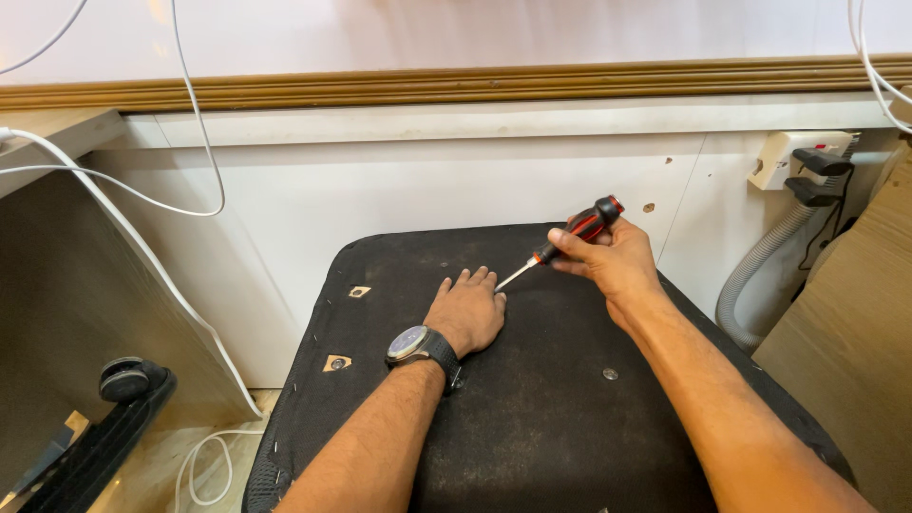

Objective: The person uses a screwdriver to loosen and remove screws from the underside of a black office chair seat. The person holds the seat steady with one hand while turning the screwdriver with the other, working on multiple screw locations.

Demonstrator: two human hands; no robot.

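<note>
- At the far left a black caster wheel point(127, 378) sits on a dark base on the floor, and white cables point(142, 249) trail down past the black upholstered panel point(532, 418); there is open floor between them and the panel's left edge.
- Two small cut-outs with screws point(336, 362) show near the panel's left edge, well apart from your hands.
- Your left hand point(467, 311) lies flat, palm down and fingers loosely spread, pressed on the fabric near the middle of the far part of the panel, grasping nothing. A dark wristwatch point(418, 344) sits on that wrist, and the forearm runs in from the near edge.
- Your right hand point(613, 261) is clenched around the red-and-black screwdriver point(560, 243), wrist raised. The handle tilts up to the right, and the shaft slants down to the left with its tip just beside your left fingertips.
- A round fastener point(610, 373) lies beside your right forearm.
- Past the panel's right edge stand a grey corrugated hose point(760, 275) and a wall socket point(803, 157).
</note>
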